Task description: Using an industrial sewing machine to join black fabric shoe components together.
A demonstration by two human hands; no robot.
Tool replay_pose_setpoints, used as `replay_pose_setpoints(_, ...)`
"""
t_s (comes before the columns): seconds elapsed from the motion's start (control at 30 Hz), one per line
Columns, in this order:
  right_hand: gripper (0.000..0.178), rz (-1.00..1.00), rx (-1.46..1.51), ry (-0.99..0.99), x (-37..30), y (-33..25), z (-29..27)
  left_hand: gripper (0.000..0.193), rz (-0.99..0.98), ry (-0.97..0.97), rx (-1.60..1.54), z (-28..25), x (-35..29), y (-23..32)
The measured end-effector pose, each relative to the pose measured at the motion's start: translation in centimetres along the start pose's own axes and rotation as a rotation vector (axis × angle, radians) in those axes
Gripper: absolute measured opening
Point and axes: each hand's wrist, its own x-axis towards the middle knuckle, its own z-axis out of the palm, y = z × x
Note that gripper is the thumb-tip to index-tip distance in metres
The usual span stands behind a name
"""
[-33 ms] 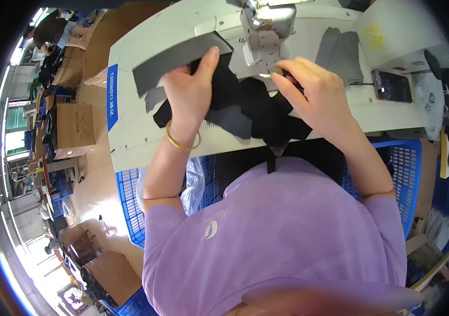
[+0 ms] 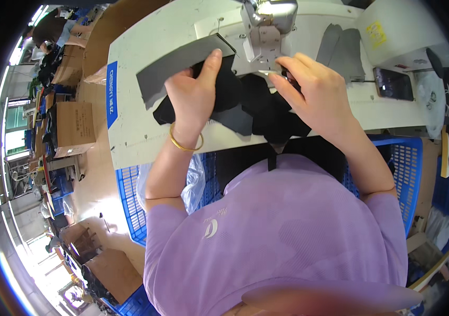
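Observation:
My left hand [image 2: 193,95] is closed on a grey fabric panel [image 2: 182,60], thumb on top. The panel's straight far edge slants up to the right, and black material shows under it. My right hand [image 2: 314,87] is closed around a small dark-handled tool with a pale metal tip [image 2: 262,72]; the fingers cover most of it, so its exact kind is unclear. It sits just right of the sewing machine head [image 2: 269,37], near the needle area. Black fabric pieces [image 2: 266,108] lie in a loose heap between my hands, with a grey piece [image 2: 234,120] among them.
Grey cut pieces [image 2: 343,52] lie on the white sewing table [image 2: 151,134] to the right, near a dark phone [image 2: 394,84]. A white box-shaped housing [image 2: 393,31] stands behind. Blue plastic crates [image 2: 411,174] flank my lap. Cardboard boxes [image 2: 74,126] and another person [image 2: 53,29] are at the left.
My left hand and the grey panel have shifted slightly to the right. A grey piece under the panel's left end is now less visible. My right hand has barely moved.

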Motion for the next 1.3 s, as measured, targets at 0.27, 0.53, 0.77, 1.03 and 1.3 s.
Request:
replay_pose_setpoints(0.27, 0.026, -0.106, -0.238, -0.048, 0.4, -1.6, 2.5, 0.016, -0.076, -0.02, 0.05, 0.7, -4.2, -0.6)
replay_pose_setpoints(0.53, 0.025, -0.059, -0.192, 0.036, 0.3, -0.5, 2.2, 0.017, -0.32, -0.146, -0.075, -0.5, -4.1, -0.1)
replay_pose_setpoints(0.77, 0.025, -0.066, 0.27, -0.105, 1.1, 0.7, 2.9, 0.024, -0.726, -0.29, -0.341, -1.6, -3.6, 0.7)
replay_pose_setpoints(1.03, 0.025, -0.007, 0.477, -0.043, 1.4, 0.7, 4.1, 0.03, -0.688, -0.307, -0.146, -3.9, -3.3, 0.8)
replay_pose_setpoints(1.3, 0.031, 0.23, 0.558, -0.076, -0.6, 2.3, 4.0, 0.041, -0.785, -0.099, 0.157, -15.8, -0.3, -7.9)
